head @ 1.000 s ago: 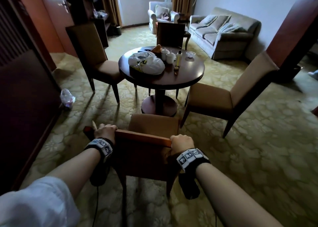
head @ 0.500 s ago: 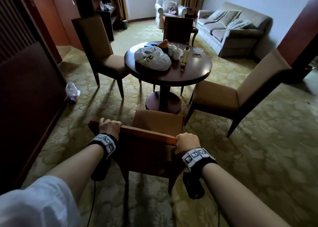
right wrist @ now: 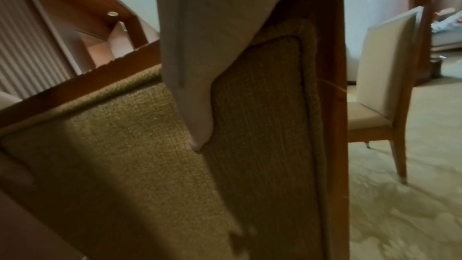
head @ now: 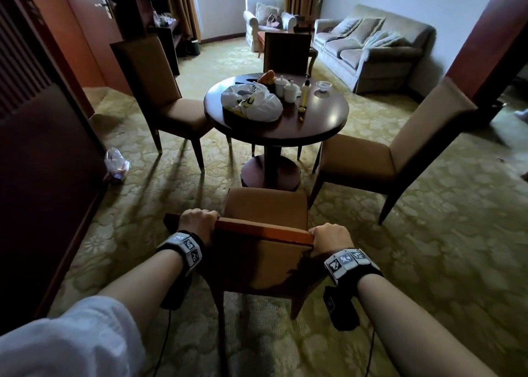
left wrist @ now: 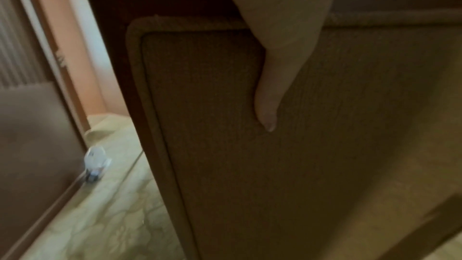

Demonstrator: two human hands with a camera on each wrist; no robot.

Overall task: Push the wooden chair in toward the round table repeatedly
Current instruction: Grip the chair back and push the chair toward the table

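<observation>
A wooden chair with a tan padded seat and back stands in front of me, facing the dark round table. Its seat front lies close to the table's pedestal base. My left hand grips the left end of the chair's top rail, and my right hand grips the right end. In the left wrist view a thumb lies down the padded chair back. In the right wrist view my thumb presses the chair's fabric back the same way.
Three more chairs ring the table: left, right, far side. On the table lie a white plastic bag, cups and a bottle. A dark cabinet lines the left, with a small bag on the carpet. Sofas stand at the back.
The chair has slid forward toward the table with both hands still gripping its top rail, and my view has moved closer with it.
</observation>
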